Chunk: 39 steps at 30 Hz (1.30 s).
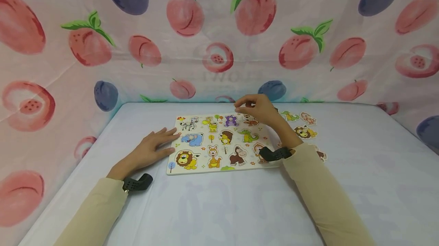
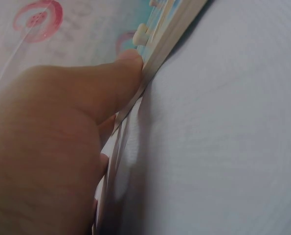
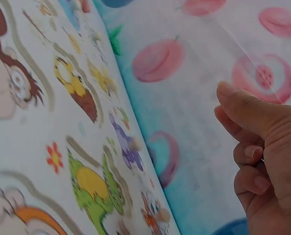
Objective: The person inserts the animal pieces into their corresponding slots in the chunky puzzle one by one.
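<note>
A wooden animal puzzle board lies flat on the table. My left hand rests at its left edge with fingers fairly straight. In the left wrist view the thumb touches that edge, near a pale knob. My right hand is raised over the board's far right corner, fingers loosely curled and nothing seen between thumb and index. Below it, the tiger piece and purple piece sit with knobs on the board. The zebra, giraffe and elephant are in the left part.
Loose animal pieces lie right of the board: a crocodile, a monkey, a lion and a brown piece partly behind the right forearm. A fruit-print cloth hangs behind the white-covered table.
</note>
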Available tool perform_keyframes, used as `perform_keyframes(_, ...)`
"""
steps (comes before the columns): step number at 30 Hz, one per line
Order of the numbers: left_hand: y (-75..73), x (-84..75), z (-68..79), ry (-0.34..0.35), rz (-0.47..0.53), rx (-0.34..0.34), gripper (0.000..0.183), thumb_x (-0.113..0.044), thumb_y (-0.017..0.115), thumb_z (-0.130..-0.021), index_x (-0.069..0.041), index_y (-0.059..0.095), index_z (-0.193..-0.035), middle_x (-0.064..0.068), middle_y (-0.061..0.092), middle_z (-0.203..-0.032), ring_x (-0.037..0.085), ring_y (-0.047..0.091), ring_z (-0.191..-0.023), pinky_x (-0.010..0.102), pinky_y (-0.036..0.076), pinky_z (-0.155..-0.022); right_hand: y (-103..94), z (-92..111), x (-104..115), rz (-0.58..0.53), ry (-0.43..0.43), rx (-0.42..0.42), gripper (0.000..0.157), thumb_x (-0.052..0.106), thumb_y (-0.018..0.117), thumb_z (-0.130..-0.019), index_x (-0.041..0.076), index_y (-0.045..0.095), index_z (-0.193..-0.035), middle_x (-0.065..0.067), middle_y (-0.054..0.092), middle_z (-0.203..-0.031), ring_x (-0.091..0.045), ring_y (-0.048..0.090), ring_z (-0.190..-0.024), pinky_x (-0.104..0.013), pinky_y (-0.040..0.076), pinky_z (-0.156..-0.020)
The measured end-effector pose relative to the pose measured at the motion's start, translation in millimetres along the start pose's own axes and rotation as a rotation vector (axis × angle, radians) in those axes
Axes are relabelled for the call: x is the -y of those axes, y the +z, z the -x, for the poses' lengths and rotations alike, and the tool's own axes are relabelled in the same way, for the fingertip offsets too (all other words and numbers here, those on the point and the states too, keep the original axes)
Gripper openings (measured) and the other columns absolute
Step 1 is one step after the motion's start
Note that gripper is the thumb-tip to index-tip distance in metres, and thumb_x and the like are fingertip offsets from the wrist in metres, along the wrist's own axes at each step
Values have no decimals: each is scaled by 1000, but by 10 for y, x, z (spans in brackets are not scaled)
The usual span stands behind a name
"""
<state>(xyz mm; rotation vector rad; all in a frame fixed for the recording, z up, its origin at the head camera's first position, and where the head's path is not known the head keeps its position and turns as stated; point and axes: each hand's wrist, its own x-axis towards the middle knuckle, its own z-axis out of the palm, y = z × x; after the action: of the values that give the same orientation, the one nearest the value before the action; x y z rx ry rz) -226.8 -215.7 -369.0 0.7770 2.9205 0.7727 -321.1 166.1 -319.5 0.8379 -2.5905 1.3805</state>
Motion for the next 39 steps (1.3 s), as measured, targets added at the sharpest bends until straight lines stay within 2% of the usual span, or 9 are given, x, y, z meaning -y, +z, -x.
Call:
perform_keyframes(5, 5, 9, 15, 13, 1, -12, 55, -36, 59, -94, -14, 47, -143, 6, 33, -153, 34, 17, -143, 55, 5, -114, -139, 41, -113, 5, 28, -70, 20, 31, 72, -87, 18, 73, -102, 0, 65, -96, -22, 47, -73, -32, 39, -57)
perform_keyframes(9, 7, 21, 13, 23, 0, -17, 55, -37, 59, -94, -14, 48, -142, 6, 34, -152, 34, 17, -143, 56, 6, -114, -222, 102, -216, 14, 55, -124, 23, 30, 72, -87, 15, 73, -104, 1, 66, -104, -21, 51, -79, -31, 41, -61)
perform_keyframes(16, 8, 5, 5, 8, 3, -7, 55, -38, 59, -94, -14, 47, -143, 6, 33, -153, 33, 16, -143, 55, 5, -114, -371, 207, -431, 75, 148, -202, 33, 38, 70, -86, 14, 72, -109, 1, 65, -102, -21, 48, -78, -30, 40, -53)
perform_keyframes(19, 12, 10, 8, 18, 0, -15, 55, -38, 58, -94, -13, 48, -142, 7, 33, -152, 34, 17, -143, 56, 5, -114, -432, 240, -498, 84, 187, -241, 36, 37, 70, -87, 10, 71, -112, -2, 65, -101, -23, 49, -80, -29, 41, -53)
perform_keyframes(24, 16, 20, 13, 24, -4, -22, 54, -36, 59, -94, -12, 48, -142, 8, 34, -152, 35, 18, -142, 56, 6, -113, -491, 267, -608, 86, 294, -284, 37, 37, 69, -89, 11, 70, -115, -5, 64, -101, -25, 51, -83, -31, 44, -59)
perform_keyframes(29, 7, 7, 12, 4, 3, -15, 54, -37, 59, -94, -15, 48, -142, 5, 34, -152, 32, 17, -143, 54, 5, -114, -506, 287, -723, 83, 406, -296, 35, 37, 67, -90, 14, 68, -117, -4, 61, -109, -22, 51, -89, -33, 45, -69)
perform_keyframes(35, -2, -6, 12, -5, 5, -9, 54, -37, 59, -94, -16, 47, -143, 5, 33, -153, 32, 16, -143, 54, 5, -114, -497, 344, -800, 124, 422, -265, 38, 34, 66, -92, 10, 66, -121, -12, 57, -118, -27, 48, -96, -37, 41, -74)
perform_keyframes(39, 3, 2, 11, 3, 0, -13, 54, -37, 59, -94, -15, 48, -143, 5, 34, -152, 32, 17, -143, 54, 5, -114, -486, 367, -839, 129, 415, -260, 37, 31, 66, -92, 9, 65, -121, -14, 57, -119, -29, 47, -95, -37, 40, -73)
